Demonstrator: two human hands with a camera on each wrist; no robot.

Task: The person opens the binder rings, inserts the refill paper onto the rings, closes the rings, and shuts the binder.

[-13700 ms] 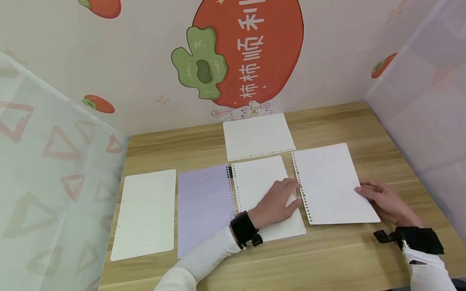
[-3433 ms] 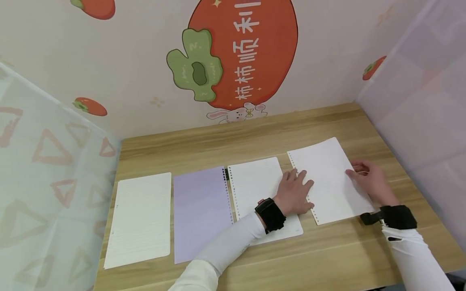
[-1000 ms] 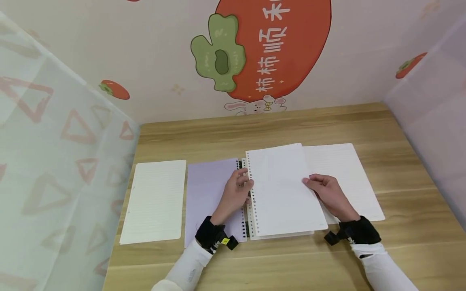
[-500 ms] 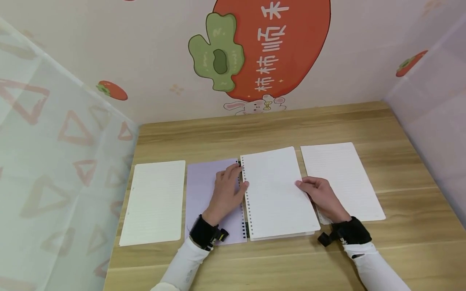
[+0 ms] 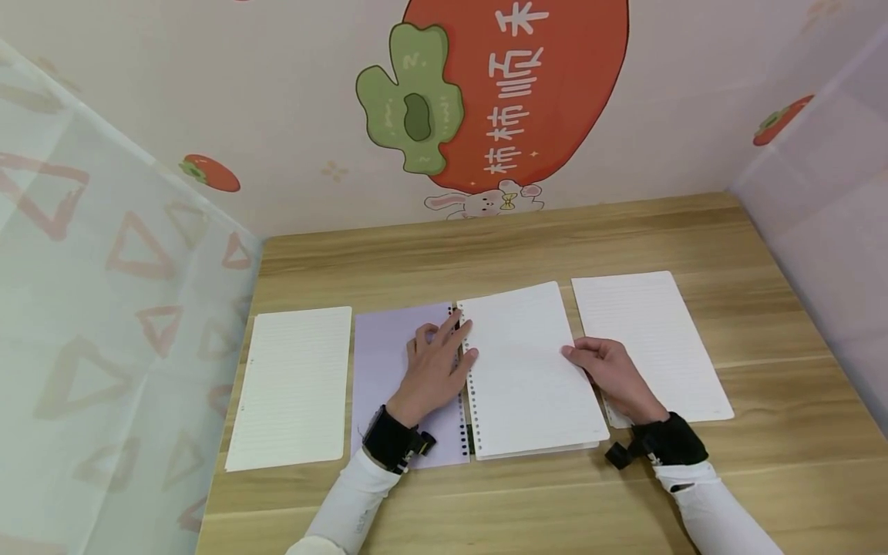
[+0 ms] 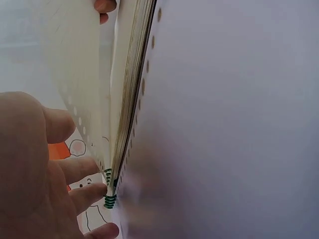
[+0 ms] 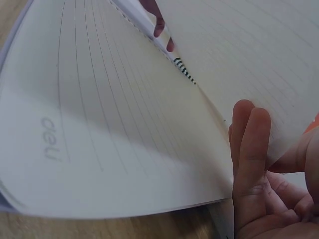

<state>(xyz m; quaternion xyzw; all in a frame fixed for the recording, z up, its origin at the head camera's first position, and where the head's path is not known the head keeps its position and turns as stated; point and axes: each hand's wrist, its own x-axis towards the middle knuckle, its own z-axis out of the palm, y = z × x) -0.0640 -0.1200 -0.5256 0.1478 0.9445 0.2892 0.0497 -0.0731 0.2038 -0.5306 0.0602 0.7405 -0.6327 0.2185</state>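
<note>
White hole-punched loose-leaf paper [image 5: 530,385] sits over the right half of an open, green-ringed notebook [image 6: 128,79], whose pale purple cover [image 5: 378,362] lies at nine o'clock. My right hand [image 5: 619,379] pinches the paper's edge at three; my left hand [image 5: 432,379], fingers loosely spread, touches the punched side near ten. I judge it light, floppy, tear-prone at the holes, best held by the plain edge.
</note>
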